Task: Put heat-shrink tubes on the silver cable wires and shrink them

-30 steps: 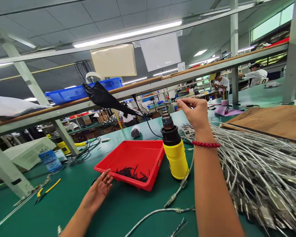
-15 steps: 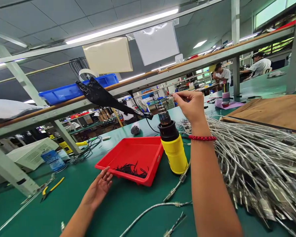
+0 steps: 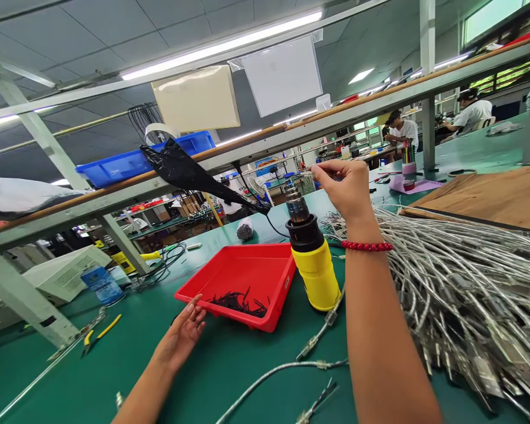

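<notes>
My right hand (image 3: 345, 187), with a red braided band on the wrist, is pinched above and just right of the metal nozzle of a yellow and black heat gun (image 3: 317, 268). What sits between its fingertips is too small to make out. The heat gun stands upright, nozzle up. My left hand (image 3: 184, 331) is palm up at the front left corner of a red tray (image 3: 247, 264), its fingers loosely bent and apart. Short black tubing pieces (image 3: 237, 301) lie in the tray's front part. Below the tray, a clear-jacketed cable (image 3: 274, 371) curves over the green table.
A large heap of silvery cables (image 3: 463, 288) covers the right side. Yellow-handled cutters (image 3: 100, 333) and a blue can (image 3: 101, 285) are at left. A shelf carries a blue bin (image 3: 115, 168), with a black plastic wrap (image 3: 194, 176) hanging off it. Two people sit far back right.
The whole view has shifted slightly, so things appear a little further right. Both hands keep nearly the same pose and place beside the tray and the nozzle.
</notes>
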`<state>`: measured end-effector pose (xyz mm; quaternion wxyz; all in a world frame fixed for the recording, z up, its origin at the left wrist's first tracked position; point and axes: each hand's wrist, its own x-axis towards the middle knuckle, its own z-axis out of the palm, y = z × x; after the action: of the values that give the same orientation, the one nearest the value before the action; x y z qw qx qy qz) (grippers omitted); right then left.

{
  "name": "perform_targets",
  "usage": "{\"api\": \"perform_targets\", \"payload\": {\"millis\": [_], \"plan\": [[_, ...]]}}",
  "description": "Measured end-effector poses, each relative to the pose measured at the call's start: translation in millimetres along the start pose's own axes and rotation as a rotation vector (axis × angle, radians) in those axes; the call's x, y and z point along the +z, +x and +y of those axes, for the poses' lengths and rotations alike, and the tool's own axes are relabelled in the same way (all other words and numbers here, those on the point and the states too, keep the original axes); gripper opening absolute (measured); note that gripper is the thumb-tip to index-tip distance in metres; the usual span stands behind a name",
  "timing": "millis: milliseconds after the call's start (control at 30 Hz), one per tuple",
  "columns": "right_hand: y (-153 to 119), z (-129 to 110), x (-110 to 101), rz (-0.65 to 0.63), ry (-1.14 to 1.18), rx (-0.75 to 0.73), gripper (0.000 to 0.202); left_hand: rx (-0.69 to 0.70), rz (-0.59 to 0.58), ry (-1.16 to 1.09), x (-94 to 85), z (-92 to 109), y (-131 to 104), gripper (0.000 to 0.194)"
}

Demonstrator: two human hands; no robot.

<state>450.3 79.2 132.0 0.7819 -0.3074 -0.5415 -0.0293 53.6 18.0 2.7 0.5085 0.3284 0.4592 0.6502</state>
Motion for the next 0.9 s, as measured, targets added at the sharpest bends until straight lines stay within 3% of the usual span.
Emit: {"api": "perform_targets", "payload": {"millis": [367, 900], "plan": [[0.9, 9.2, -5.6, 0.031, 0.011, 0.026, 0.011, -0.005, 0.008, -0.031, 2.4, 0.5, 0.2, 0.031], [0.8, 4.1, -5.6, 0.074, -0.04, 0.097, 0.01, -0.019, 0.01, -0.021, -0.2, -2.0, 2.7, 0.03]]}}
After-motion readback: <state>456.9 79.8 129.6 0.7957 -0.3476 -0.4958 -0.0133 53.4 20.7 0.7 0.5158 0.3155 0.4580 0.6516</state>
